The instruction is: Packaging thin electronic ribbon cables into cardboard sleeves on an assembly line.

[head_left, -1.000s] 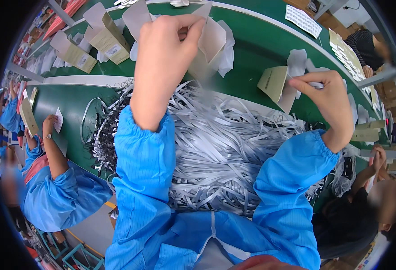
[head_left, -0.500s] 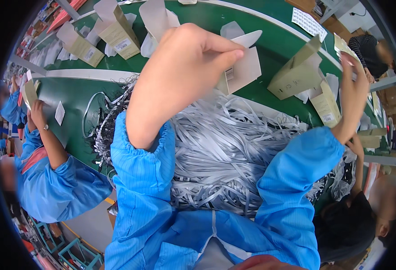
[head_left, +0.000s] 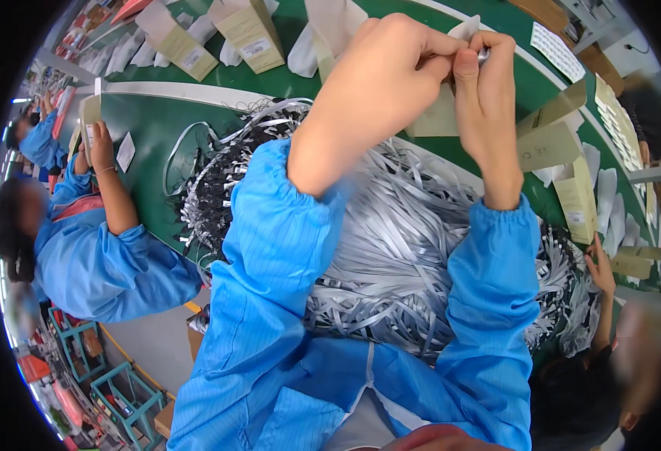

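A cream open carton (head_left: 434,119) stands on the green conveyor beyond the silver ribbons, mostly covered by my hands. My left hand (head_left: 390,94) is closed in a pinch at its raised white flap (head_left: 466,28). Fingertips meeting it, my right hand (head_left: 490,113) is also closed; a small silvery bit shows between its fingers, too little to name. Below my wrists lies a big heap of silver-grey ribbons (head_left: 398,248) with black-and-white ends.
More open cartons (head_left: 248,34) with white wrapped pieces line the conveyor at left, and others (head_left: 574,199) at right. A co-worker in blue (head_left: 113,263) holds a carton at left. Another person's hand (head_left: 601,267) reaches in at right. A white sheet (head_left: 557,51) lies far right.
My right hand has come in from the far right to meet my left at the carton. The view has shifted, so the surroundings sit differently in the picture.
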Demonstrator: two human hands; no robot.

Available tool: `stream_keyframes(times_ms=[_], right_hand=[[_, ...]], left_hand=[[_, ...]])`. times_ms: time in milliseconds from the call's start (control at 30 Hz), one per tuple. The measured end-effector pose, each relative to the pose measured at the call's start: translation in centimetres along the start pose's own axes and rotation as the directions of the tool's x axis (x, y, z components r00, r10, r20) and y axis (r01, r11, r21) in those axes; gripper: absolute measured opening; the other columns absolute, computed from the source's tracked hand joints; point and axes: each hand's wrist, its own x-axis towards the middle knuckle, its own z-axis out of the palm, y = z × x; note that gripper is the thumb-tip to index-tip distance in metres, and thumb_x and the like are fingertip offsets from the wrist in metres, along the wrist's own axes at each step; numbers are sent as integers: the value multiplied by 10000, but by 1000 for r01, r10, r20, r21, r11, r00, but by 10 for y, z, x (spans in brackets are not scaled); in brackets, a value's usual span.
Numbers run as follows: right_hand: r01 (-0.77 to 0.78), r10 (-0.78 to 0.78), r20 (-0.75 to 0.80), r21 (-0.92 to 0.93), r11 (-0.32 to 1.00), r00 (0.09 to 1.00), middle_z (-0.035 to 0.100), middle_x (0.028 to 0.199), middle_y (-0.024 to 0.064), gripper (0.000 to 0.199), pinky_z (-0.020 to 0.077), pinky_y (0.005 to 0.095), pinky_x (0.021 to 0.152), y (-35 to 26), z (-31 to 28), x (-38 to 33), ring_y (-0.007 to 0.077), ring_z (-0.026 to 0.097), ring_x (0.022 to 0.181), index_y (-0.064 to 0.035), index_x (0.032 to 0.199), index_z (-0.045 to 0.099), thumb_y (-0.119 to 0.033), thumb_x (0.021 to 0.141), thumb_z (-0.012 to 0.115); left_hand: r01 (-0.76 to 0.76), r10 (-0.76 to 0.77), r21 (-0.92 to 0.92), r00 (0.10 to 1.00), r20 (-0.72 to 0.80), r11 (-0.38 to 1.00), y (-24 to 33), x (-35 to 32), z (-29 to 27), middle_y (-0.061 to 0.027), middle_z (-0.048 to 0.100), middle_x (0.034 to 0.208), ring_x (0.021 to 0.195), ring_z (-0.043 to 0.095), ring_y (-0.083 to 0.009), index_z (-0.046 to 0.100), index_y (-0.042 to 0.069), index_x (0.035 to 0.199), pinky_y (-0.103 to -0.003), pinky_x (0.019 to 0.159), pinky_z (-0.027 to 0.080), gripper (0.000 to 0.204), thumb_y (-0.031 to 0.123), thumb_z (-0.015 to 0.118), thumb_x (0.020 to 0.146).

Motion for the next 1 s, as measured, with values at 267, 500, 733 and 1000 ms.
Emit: stream_keyframes(times_ms=[267, 500, 733, 1000], right_hand=[[19, -17, 216, -9, 1000, 976, 566, 1075, 183, 446, 461, 389, 809, -5, -5, 0, 351, 572, 954, 61, 1026, 581, -382, 985, 607], [56, -22, 235, -139, 989, 972, 613, 912, 207, 260, 473, 406, 717, -7, -34, 4, 408, 573, 823, 35, 989, 615, -218, 937, 643], [3, 56, 208, -272, 962, 977, 623, 855, 204, 179, 475, 397, 663, -3, -35, 5, 389, 570, 761, 12, 1023, 616, -135, 924, 645], [135, -130, 39, -202, 970, 991, 681, 980, 159, 222, 507, 367, 742, -18, -31, 8, 334, 644, 849, -13, 1066, 653, -139, 890, 702]], left_hand=[[-82, 79, -26, 991, -104, 996, -7, -1, 2, -239, 646, 770, 727, 652, -408, 722, 4, 1024, -432, 674, 516, 234, 65, 576, 851], [-122, 148, 203, 982, -119, 972, -13, -18, -17, -160, 713, 798, 688, 693, -237, 728, 19, 1094, -359, 628, 524, 238, 58, 604, 894], [138, -394, 531, 825, 406, 836, -43, -25, 30, -174, 713, 959, 876, 683, -400, 720, 50, 990, -429, 703, 552, 207, 29, 599, 824], [98, -363, 569, 853, 374, 816, -33, -23, 23, -202, 697, 913, 887, 672, -397, 682, -10, 953, -453, 718, 541, 168, 9, 582, 818]])
